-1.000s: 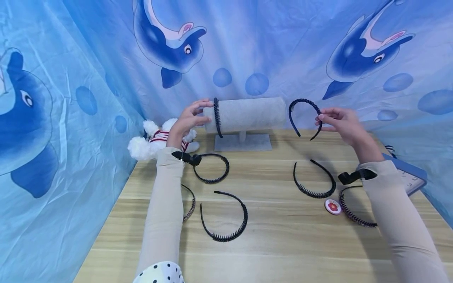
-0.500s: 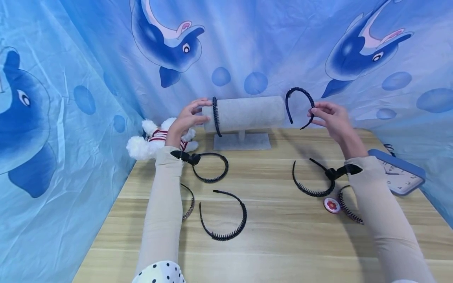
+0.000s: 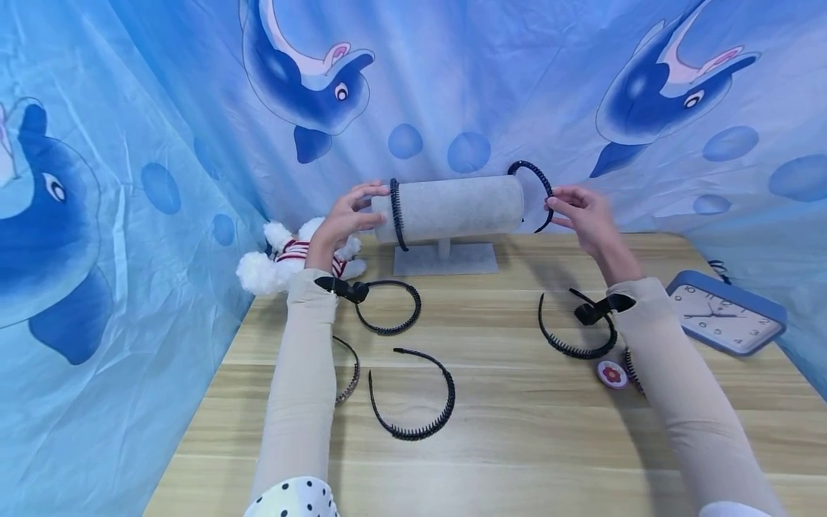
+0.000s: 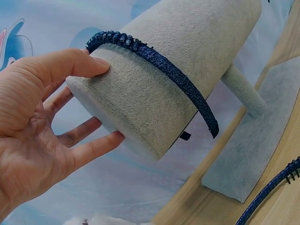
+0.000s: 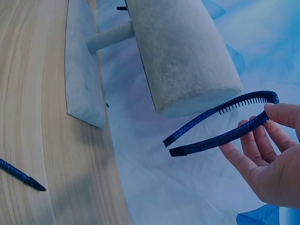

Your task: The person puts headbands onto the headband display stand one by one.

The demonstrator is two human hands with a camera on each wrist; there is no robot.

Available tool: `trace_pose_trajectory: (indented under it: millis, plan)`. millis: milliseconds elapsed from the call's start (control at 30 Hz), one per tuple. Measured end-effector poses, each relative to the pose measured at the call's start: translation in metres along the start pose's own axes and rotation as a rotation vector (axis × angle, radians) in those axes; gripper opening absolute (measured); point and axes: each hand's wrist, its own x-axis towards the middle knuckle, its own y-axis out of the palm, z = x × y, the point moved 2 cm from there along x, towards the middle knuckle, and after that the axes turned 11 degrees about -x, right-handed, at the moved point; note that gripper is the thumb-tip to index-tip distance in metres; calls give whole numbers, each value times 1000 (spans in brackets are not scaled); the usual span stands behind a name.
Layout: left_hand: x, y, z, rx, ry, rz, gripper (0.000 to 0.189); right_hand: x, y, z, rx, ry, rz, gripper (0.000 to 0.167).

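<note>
A grey velvety headband stand, a roll on a post and flat base, stands at the back of the table. Near its left end sits a dark beaded headband. My left hand grips that end of the roll, thumb on top and fingers against the end face. Between thumb and fingers, my right hand pinches one side of a dark blue toothed headband. This headband is held at the roll's right end, its two tips pointing away from the hand in the right wrist view.
Several headbands lie on the wooden table, including one in front, one under the left wrist and one at right. A white plush toy, a flower badge and a blue-framed clock are also there.
My right hand has moved left with its headband, from beside the stand to the roll's right end, uncovering more of the clock. The left hand stays in place.
</note>
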Motion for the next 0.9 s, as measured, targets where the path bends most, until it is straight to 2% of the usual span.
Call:
trace_pose_trajectory:
  millis: [300, 633, 900]
  plan:
    - [-3, 3, 0, -16, 2, -5, 56, 4, 11, -1, -98, 28, -17, 14]
    - [-4, 3, -2, -17, 0, -2, 57, 8, 26, -4, -190, 30, -2, 19]
    - [-4, 3, -3, -13, -19, -11, 57, 6, 35, -7, -255, 27, 18, 29]
